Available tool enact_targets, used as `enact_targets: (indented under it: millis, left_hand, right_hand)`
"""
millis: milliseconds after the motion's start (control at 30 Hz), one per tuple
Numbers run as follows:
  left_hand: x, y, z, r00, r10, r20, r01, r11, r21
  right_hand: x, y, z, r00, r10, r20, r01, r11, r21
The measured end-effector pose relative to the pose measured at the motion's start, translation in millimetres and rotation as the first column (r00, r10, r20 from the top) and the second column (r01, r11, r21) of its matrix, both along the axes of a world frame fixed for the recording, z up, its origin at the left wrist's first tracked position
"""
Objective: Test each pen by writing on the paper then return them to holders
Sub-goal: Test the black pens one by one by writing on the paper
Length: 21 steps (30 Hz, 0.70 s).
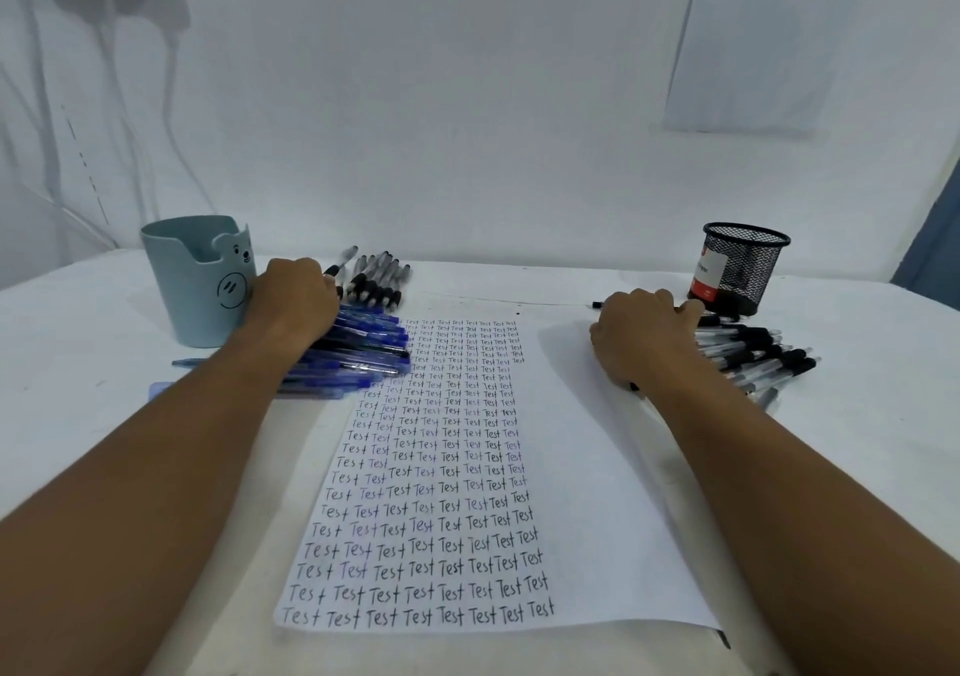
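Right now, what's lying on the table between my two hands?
In the head view, the white paper sheet covered with handwritten "Test" rows lies between left hand and right hand.

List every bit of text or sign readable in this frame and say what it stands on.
"Test": handwritten over and over in rows on the paper on the table.
Printed lines on the sheet on the wall: too blurred to read.
Label on the black mesh holder: too small to read.
Blue cup: a drawn bear face, no words.

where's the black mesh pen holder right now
In the head view, the black wire-mesh pen holder stands upright at the far right of the white table, just beyond the right hand and the pile of black-capped pens.
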State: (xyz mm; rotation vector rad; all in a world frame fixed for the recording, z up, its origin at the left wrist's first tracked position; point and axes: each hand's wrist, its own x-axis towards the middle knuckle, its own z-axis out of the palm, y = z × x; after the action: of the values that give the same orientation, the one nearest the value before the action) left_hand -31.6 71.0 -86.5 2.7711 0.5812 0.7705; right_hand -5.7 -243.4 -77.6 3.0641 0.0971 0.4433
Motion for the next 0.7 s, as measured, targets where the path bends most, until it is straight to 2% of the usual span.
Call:
enact_targets:
  millis: [167, 433, 633, 700]
  left_hand:
    - [6, 4, -3, 1.0, 0.004, -0.015, -0.003, 0.999, 0.034]
    - [8, 2, -1, 0.999, 0.002, -0.035, 0.0, 0.998, 0.066]
    - [9, 1, -1, 0.998, 0.025, -0.058, -0.021, 0.997, 0.07]
    - [9, 2, -1, 0.998, 0.026, -0.06, -0.021, 0.997, 0.076]
  right_hand:
    - [0, 0, 1, 1.0, 0.017, -0.006, -0.017, 0.999, 0.035]
    - [-2, -2, 1, 0.999, 0.045, 0.006, -0.044, 0.997, -0.065]
    - [-2, 4, -3, 0.978, 0.198, 0.059, -0.19, 0.975, -0.116]
    - [-2, 9, -4, 0.958, 0.285, 0.03, -0.282, 0.955, -0.088]
